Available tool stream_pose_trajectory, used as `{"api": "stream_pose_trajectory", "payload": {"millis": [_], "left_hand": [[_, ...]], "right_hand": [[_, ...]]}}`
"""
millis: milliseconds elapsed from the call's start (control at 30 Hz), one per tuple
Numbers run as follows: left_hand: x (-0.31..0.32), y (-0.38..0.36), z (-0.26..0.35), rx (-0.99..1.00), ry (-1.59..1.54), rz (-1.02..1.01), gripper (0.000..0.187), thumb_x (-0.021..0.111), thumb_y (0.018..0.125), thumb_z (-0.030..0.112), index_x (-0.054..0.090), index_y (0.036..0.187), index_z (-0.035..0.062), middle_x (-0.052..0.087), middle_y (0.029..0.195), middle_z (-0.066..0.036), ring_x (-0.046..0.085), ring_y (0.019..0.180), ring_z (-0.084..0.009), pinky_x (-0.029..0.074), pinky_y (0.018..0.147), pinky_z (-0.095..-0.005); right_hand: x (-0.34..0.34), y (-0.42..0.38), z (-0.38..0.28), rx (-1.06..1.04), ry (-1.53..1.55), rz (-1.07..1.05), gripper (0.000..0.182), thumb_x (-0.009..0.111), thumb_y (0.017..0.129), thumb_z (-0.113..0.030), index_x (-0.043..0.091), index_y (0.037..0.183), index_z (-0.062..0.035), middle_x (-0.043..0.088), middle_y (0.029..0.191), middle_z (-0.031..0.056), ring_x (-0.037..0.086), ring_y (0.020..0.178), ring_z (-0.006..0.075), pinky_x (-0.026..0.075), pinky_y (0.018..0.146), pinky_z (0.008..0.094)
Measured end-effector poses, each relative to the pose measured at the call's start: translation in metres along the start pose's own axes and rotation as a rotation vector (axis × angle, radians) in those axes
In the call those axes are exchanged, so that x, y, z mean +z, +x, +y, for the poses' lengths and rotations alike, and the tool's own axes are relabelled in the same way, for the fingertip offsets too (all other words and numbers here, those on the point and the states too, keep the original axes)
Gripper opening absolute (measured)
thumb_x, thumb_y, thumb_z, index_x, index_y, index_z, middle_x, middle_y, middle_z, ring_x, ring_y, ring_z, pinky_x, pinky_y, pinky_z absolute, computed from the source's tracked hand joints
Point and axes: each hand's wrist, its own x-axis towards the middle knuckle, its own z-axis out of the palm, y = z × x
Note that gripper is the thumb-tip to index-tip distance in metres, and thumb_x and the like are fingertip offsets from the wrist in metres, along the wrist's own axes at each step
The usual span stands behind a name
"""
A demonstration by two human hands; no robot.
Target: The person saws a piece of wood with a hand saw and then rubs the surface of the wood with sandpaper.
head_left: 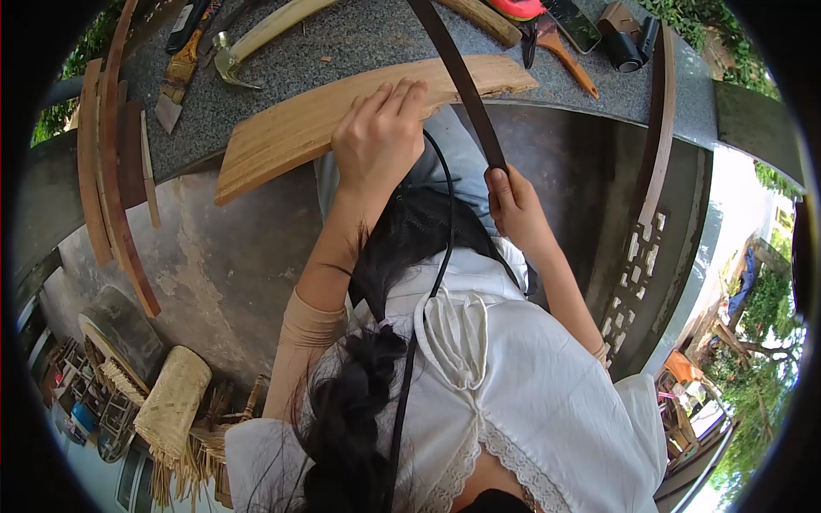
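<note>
While board (286,128) slants away-right | left hand (380,128) atop, grip unclear | right hand (517,205) closed on strip (460,75) leaning leftward

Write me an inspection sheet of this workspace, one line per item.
Surface: grey speckled table; a few small chips lie on it.
Job's things: pale wooden board, its left end past the table's near edge; long dark strip, slanting over the board's right part.
Clutter: claw hammer, worn paintbrush, orange-handled brush, phone; wooden strips overhang at left.
Hands: left hand on the board, thumb hidden; right hand grips the dark strip's near end.
Cables: black cord runs down the person's front.
Surroundings: stained wall, woven mat, greenery outside.
</note>
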Motion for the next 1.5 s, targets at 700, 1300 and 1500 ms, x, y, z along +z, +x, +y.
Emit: {"api": "stream_pose_trajectory", "payload": {"millis": [700,1300,1500], "left_hand": [[-0.005,0.023,-0.008,-0.087,-0.004,-0.102,0.02,0.07,0.076,0.026,0.075,0.095,0.0202,0.071,0.081,-0.001,0.068,0.068,-0.0197,0.053,0.057,-0.0311],[-0.019,0.048,-0.008,-0.197,0.061,-0.328,0.025,0.066,0.079,0.047,0.074,0.09,0.0257,0.067,0.067,-0.007,0.067,0.062,-0.0287,0.051,0.054,-0.0377],[-0.022,0.058,-0.014,-0.215,0.07,-0.402,0.026,0.064,0.08,0.047,0.074,0.09,0.0255,0.067,0.066,-0.008,0.066,0.064,-0.0307,0.051,0.056,-0.0395]], "right_hand": [[-0.007,0.013,-0.019,-0.503,-0.51,0.437,0.01,0.05,0.096,-0.013,0.048,0.098,-0.0029,0.053,0.061,0.0257,0.054,0.059,0.0463,0.038,0.05,0.0522],[-0.006,0.025,-0.03,-0.507,-0.615,0.416,0.014,0.047,0.097,-0.016,0.051,0.099,-0.0027,0.058,0.064,0.0256,0.057,0.063,0.0463,0.041,0.055,0.0531],[-0.005,0.024,-0.037,-0.334,-0.222,0.23,0.027,0.041,0.101,-0.026,0.05,0.09,-0.0031,0.051,0.057,0.0137,0.05,0.05,0.0266,0.038,0.05,0.037]]}}
